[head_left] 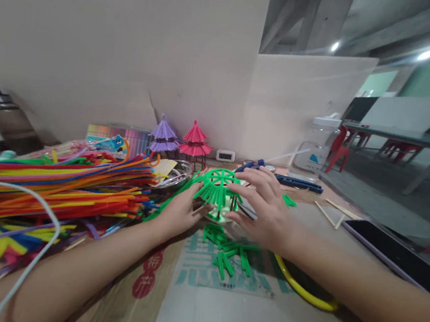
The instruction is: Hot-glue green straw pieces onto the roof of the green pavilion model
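Observation:
A small green pipe-cleaner pavilion (219, 188) stands in front of me, its umbrella-like roof frame resting on thin dark posts over a pale round base. My left hand (181, 210) grips its left side, the thumb low near the base. Around the right side curve the spread fingers of my right hand (267, 205), close to the roof edge; whether they touch it I cannot tell. Short cut green pipe-cleaner pieces (230, 253) lie loose just below the pavilion.
Bundled colored pipe cleaners (78, 180) cover the left. Purple (165, 136) and pink pavilions (196, 140) stand behind, near a metal bowl (177, 174). Rightward are a blue utility knife (299, 183), a clear bottle (313, 150), a phone (393, 253) and a yellow tube (301, 291).

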Demonstrator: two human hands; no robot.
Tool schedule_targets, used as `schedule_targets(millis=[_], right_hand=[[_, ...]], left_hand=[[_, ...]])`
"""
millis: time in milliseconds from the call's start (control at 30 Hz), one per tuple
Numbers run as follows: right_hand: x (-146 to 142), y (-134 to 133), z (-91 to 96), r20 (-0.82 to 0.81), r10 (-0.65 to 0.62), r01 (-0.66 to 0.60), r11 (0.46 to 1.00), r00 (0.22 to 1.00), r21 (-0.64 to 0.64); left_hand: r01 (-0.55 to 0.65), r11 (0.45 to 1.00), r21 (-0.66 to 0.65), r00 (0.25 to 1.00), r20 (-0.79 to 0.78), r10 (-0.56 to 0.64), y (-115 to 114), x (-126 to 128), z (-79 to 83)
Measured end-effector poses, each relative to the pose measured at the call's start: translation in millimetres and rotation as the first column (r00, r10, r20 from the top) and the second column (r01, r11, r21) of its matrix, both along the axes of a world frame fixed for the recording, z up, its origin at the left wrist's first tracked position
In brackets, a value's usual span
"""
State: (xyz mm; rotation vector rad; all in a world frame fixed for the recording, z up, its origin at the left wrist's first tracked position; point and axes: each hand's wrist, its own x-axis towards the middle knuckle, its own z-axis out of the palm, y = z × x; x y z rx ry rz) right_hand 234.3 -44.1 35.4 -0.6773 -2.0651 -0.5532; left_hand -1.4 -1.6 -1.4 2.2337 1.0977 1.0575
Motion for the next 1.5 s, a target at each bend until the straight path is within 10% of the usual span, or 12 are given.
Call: schedule_targets(millis=[700, 1000, 1500], right_hand=[[1, 3, -8.9, -0.033, 0.03, -0.033, 0.995, 0.999, -0.094], [14, 43, -36.6, -0.402, -0.168, -0.088, 0.833, 0.9, -0.546], [8, 41, -33.5, -0.055, 0.019, -0.05, 0.777, 0.998, -0.628]], left_hand=[[-0.047, 0.999, 0.006, 0.996, -0.081, 0.048, -1, -1, -0.9], [-0.167, 0.985, -0.046, 0.981, -0.109, 0.161, 2, -2, 0.8], [-0.128, 0.989, 0.076, 0.977, -0.16, 0.139, -2, -1, 1.8]])
